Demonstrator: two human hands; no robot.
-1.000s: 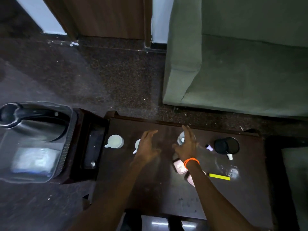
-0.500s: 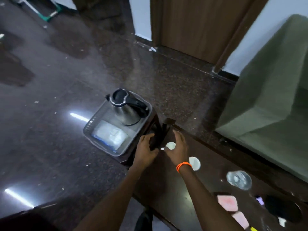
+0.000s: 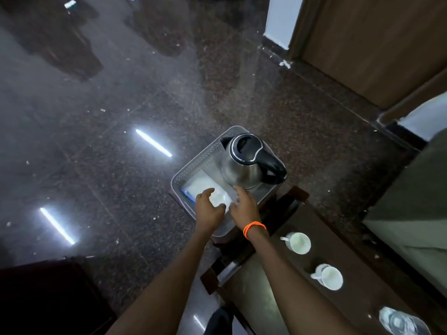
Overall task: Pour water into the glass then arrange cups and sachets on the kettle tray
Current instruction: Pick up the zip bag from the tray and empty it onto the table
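A steel kettle (image 3: 244, 163) with a black lid and handle stands at the far end of a grey perforated tray (image 3: 193, 163). A white packet (image 3: 205, 187) lies on the tray's near half. My left hand (image 3: 209, 209) and my right hand (image 3: 244, 204), the right with an orange wristband, hover over that packet with fingers spread and nothing in them. Two white cups (image 3: 298, 243) (image 3: 330, 278) sit on the dark wooden table (image 3: 254, 296) to the right. A clear glass (image 3: 401, 322) stands at the lower right.
The tray rests on a dark stand at the table's left end. Glossy dark stone floor (image 3: 108, 141) spreads to the left and beyond. A green sofa (image 3: 416, 197) is on the right, a wooden door (image 3: 377, 44) at the upper right, and a dark block at the lower left.
The view swung left from the table to the tray. Both hands left the table's end and now reach over the white packet on the tray.
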